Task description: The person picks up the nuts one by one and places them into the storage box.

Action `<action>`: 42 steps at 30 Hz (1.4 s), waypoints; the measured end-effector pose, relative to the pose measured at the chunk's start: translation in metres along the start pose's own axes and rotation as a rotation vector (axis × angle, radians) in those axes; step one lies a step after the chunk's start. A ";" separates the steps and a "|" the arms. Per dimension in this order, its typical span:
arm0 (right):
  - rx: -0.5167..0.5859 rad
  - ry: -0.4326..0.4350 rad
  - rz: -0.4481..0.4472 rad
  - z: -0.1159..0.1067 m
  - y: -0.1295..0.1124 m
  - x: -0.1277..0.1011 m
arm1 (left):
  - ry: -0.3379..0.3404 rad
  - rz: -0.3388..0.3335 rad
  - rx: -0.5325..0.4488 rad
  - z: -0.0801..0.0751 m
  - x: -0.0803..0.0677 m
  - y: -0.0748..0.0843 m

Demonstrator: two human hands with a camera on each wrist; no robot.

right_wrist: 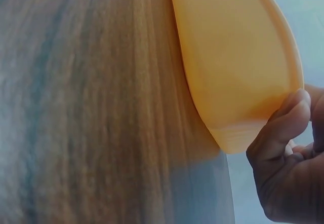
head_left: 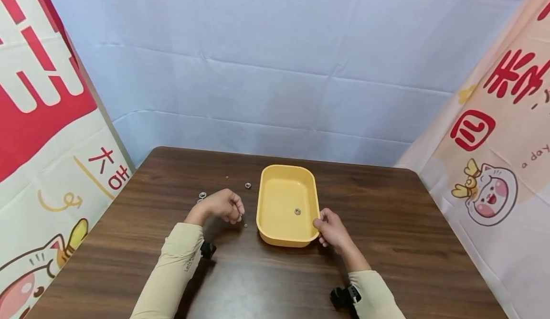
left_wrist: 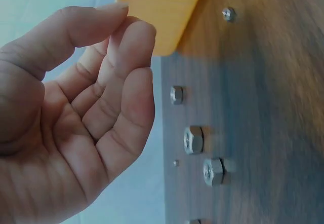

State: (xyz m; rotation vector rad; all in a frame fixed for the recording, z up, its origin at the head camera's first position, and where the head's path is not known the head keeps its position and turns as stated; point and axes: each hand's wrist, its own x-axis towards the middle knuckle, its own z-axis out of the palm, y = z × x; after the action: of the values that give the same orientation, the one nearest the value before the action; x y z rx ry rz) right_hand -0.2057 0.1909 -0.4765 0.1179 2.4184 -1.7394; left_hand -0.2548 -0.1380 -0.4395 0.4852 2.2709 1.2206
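your left hand [head_left: 223, 205] has thumb and forefinger brought together in a narrow pinch, with a small metal nut [head_left: 240, 215] just showing at the fingertips in the head view; the left wrist view hides it behind your fingers. your right hand [head_left: 333, 229] grips the rim of the yellow plastic tray [head_left: 267, 235] at its near right corner, thumb over the edge. the tray sits on the table between your hands, and one hex nut [head_left: 298, 211] lies on its floor, left of your right hand. a smaller nut [head_left: 246, 225] lies just beside your left fingertips, on the tray side. beyond your left hand are a medium hex nut [head_left: 248, 185] and a tiny nut [head_left: 227, 177]; two large hex nuts [left_wrist: 203, 156] lie close together past your left wrist. black wrist cameras [head_left: 208, 250] sit under both your forearms, below beige sleeves [head_left: 174, 266]. around your hands spreads the dark wood-grain table [head_left: 386, 204], with a pale blue cloth [head_left: 275, 70] hanging beyond it and printed curtains [head_left: 494, 175] to either side.
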 end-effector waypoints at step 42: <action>0.044 0.006 -0.001 0.001 0.002 0.002 | -0.046 -0.065 -0.062 0.016 0.041 0.063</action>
State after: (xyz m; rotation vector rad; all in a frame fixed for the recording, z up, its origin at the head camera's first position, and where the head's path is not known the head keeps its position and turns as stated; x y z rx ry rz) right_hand -0.2074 0.1910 -0.4792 0.1281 2.3851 -1.7962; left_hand -0.2737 -0.0723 -0.4044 0.4096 2.1861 1.2305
